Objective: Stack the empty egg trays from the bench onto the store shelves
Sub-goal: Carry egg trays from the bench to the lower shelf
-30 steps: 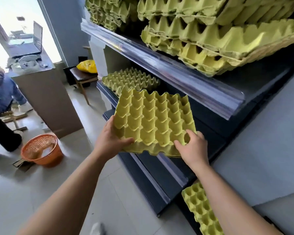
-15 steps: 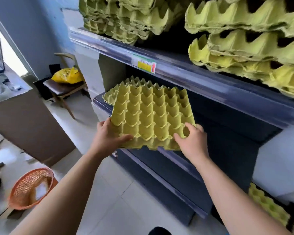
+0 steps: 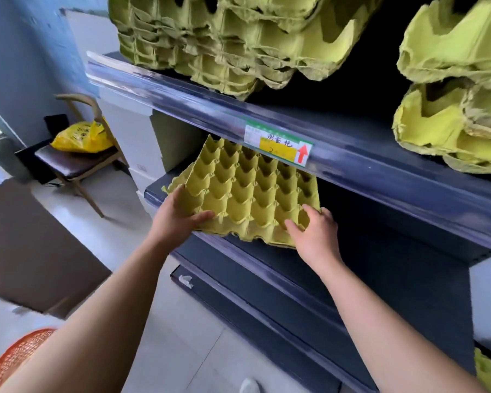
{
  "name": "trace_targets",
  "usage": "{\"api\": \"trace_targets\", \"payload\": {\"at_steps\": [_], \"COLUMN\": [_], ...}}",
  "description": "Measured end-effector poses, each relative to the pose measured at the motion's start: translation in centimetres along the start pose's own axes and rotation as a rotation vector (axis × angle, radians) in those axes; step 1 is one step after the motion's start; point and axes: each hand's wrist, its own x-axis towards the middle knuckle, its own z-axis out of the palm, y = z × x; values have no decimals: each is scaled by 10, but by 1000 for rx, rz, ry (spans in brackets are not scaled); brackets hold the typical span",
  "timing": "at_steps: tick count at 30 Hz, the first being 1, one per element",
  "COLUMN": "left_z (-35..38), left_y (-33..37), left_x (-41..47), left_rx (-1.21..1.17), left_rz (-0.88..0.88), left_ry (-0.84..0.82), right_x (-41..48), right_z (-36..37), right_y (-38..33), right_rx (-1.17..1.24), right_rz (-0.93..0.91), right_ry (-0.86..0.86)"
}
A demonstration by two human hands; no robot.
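Yellow-green egg tray (image 3: pixel 250 191) is held tilted at the front of the middle shelf (image 3: pixel 153 195), its far edge beneath the upper shelf's price label (image 3: pixel 278 147). The left hand (image 3: pixel 179 219) grips its left edge, thumb laid flat on top. The right hand (image 3: pixel 312 234) clasps the near right corner, fingers curled into the cups. Stacked trays (image 3: pixel 224 46) sit on the shelf above.
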Motion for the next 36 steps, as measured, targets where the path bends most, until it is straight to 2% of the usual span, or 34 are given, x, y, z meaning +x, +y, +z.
{"api": "trace_targets", "payload": {"at_steps": [14, 22, 27, 32, 36], "left_z": [-20, -19, -16, -13, 2], "left_y": [-30, -45, -51, -41, -24], "left_x": [124, 150, 151, 133, 98], "left_rx": [101, 220, 320, 546, 641], "left_rz": [154, 124, 98, 293, 583], "left_ry": [-289, -350, -303, -171, -98], "right_x": [34, 35, 31, 15, -14], "right_z": [62, 90, 90, 83, 67], "right_y": [-47, -58, -60, -61, -54], "right_rx": [-57, -120, -173, -243, -331], "right_rz": [201, 291, 275, 178, 23], "right_ry": [73, 88, 133, 206, 317]}}
